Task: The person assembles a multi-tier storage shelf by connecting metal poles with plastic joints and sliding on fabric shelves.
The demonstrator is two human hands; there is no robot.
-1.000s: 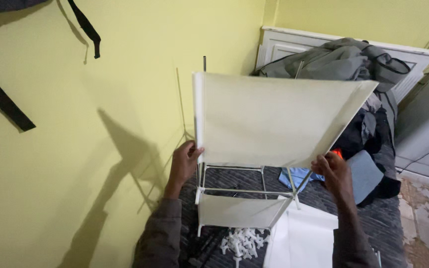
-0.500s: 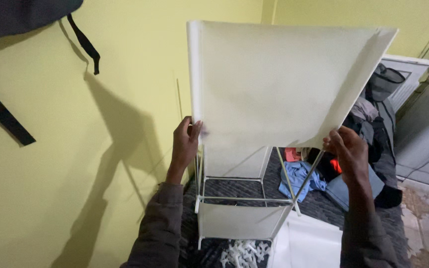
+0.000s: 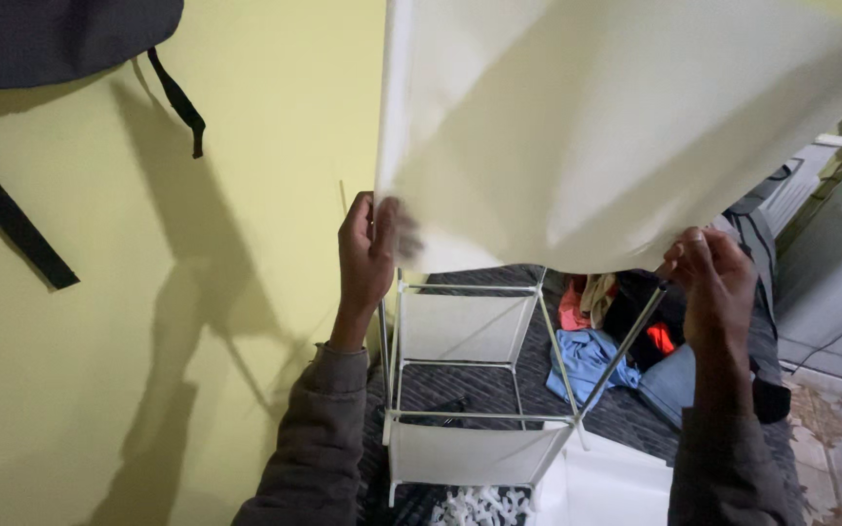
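Note:
A large cream fabric panel (image 3: 616,127) is held up high and fills the upper right of the view. My left hand (image 3: 366,253) grips its lower left corner and the thin metal rod there. My right hand (image 3: 711,282) pinches its lower right edge, at the top of another slanted rod. Below the panel stands a white metal-rod shelf frame (image 3: 470,390) with two cream fabric shelves, resting on a dark patterned bed cover (image 3: 460,385). The panel hides the frame's top.
A yellow wall (image 3: 148,341) lies close on the left, with a dark bag and black straps (image 3: 12,58) hanging on it. Clothes (image 3: 616,331) lie piled on the bed. Small white plastic connectors (image 3: 479,508) and a white sheet (image 3: 616,482) lie near me. A tiled floor shows at right.
Both hands have lifted the cream panel higher and closer to the camera, so it now covers more of the view. More of the rod frame beneath shows.

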